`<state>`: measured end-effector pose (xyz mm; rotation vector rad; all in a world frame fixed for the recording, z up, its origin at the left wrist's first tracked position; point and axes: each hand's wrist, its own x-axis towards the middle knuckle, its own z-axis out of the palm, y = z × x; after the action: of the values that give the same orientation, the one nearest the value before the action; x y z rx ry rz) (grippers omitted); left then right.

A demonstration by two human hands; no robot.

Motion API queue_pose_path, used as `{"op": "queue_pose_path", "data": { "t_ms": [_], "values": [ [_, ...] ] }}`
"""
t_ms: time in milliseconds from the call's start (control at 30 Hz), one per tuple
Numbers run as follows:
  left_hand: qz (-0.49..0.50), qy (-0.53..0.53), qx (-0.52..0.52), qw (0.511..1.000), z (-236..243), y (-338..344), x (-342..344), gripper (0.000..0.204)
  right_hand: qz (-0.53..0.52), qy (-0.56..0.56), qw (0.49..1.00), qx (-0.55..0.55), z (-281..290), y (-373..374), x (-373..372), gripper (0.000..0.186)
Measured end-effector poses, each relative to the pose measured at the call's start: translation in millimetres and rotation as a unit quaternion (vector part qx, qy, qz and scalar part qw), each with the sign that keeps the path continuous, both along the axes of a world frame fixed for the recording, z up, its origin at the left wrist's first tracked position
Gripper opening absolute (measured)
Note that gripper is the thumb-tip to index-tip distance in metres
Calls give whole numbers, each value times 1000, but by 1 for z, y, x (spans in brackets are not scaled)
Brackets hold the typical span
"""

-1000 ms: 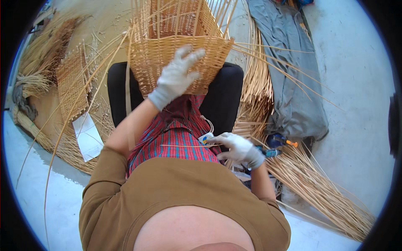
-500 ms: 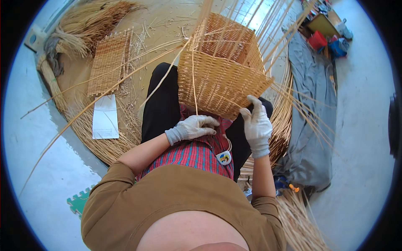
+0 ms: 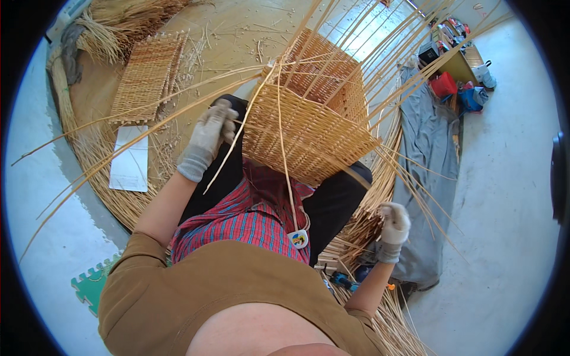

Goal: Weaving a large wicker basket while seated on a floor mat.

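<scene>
A woven basket [image 3: 303, 135] with long upright stakes rests tilted on my dark-trousered knees, above a red checked cloth [image 3: 243, 216]. My left hand [image 3: 211, 133], in a white glove, is raised at the basket's left side with fingers curled round a thin pale strand. That strand seems to cross the basket's near wall toward the lower right, where it blurs. My gloved right hand [image 3: 392, 228] is apart from the basket, to its lower right beside loose canes, with fingers curled. What it holds, if anything, I cannot make out.
Flat woven panels [image 3: 139, 83], a white card [image 3: 127, 160] and straw bundles [image 3: 104, 26] lie to the left, a green foam mat [image 3: 89, 285] at lower left. On the right are cane bundles, a long grey cloth [image 3: 424, 196], a red container [image 3: 442, 84] and assorted items.
My left hand has risen leftward to the basket's side from the lap. My right hand has left the basket, moving down and right. The basket has shifted right in view since the earliest frame.
</scene>
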<state>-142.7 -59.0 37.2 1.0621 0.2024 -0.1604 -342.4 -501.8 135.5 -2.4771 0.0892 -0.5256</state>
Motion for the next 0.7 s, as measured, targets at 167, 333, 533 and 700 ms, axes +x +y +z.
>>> {"op": "queue_pose_path", "data": {
  "t_ms": [167,333,533,700],
  "values": [
    [-159,2,106,982,-14,-55,-21,27,216,-201,701,650,33,-87,-11,15],
    [-322,-64,180,928,-15,-87,-68,19,83,-249,719,644,62,72,85,18],
    [-387,-266,331,819,-23,-87,-84,23,126,-236,723,637,-11,124,150,13],
    [-373,-308,358,799,-19,-79,-76,20,63,-230,721,650,-50,158,187,14]
  ]
}}
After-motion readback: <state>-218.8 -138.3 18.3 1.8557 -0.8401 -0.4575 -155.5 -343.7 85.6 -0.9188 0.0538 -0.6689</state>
